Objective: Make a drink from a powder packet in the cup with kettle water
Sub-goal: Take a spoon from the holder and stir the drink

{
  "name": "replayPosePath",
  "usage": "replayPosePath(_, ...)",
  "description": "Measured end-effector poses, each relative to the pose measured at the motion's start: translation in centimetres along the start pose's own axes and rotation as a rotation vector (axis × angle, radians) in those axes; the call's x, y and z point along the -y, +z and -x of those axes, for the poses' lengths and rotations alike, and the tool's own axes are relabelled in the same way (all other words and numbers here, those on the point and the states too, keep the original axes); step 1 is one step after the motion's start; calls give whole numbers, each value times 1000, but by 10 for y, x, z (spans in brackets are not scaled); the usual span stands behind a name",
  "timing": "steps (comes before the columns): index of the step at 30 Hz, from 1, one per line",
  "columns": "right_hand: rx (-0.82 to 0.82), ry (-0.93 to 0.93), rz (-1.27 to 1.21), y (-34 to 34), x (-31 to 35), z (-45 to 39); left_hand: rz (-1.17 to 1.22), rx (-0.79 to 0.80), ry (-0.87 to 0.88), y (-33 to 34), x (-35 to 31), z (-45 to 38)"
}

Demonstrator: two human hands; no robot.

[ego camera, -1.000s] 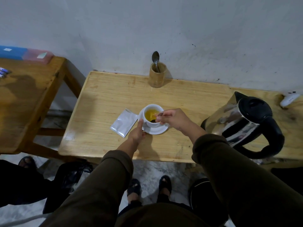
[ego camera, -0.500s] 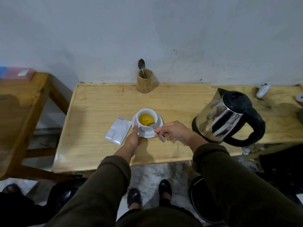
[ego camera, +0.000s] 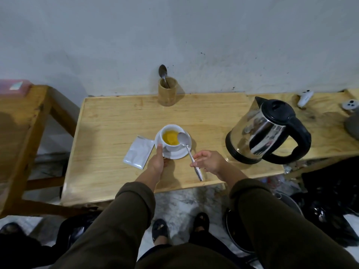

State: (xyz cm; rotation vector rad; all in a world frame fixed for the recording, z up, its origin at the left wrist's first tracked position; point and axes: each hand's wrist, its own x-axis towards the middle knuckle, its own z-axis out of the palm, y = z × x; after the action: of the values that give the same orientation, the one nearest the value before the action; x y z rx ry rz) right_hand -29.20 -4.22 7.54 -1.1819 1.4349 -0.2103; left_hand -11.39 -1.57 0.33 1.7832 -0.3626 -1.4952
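Steadying the saucer (ego camera: 177, 155) with the left hand (ego camera: 157, 162), the right hand (ego camera: 210, 162) pinches a spoon (ego camera: 187, 150) over the cup (ego camera: 171, 137) mid-table; best let it drip before setting it down, keeping the yellow drink level.

**Colours around the held spoon**

The right hand (ego camera: 210, 162) pinches a silver spoon (ego camera: 187, 150). At its bowl end: a white cup (ego camera: 171, 137) of yellow drink on a white saucer (ego camera: 174, 153). Beyond, by the left hand (ego camera: 156, 162), a silvery-white packet (ego camera: 138, 152). On the other side, a chrome kettle (ego camera: 266, 133), black-lidded and black-handled. Beneath, a pale yellow wooden table (ego camera: 108, 133). Sleeves olive-brown.
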Motion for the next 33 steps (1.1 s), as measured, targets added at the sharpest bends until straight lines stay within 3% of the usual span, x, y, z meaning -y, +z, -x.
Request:
replayPosePath(12, -393, 151, -74, -19, -40, -36, -215, -112, 96, 9, 11, 4)
replayPosePath(26, -327, 235, 20, -26, -49, -85, -266, -323, 63, 28, 17, 5)
replayPosePath(33, -211, 112, 150, -34, -52, -93, -294, -372, 54, 33, 17, 9)
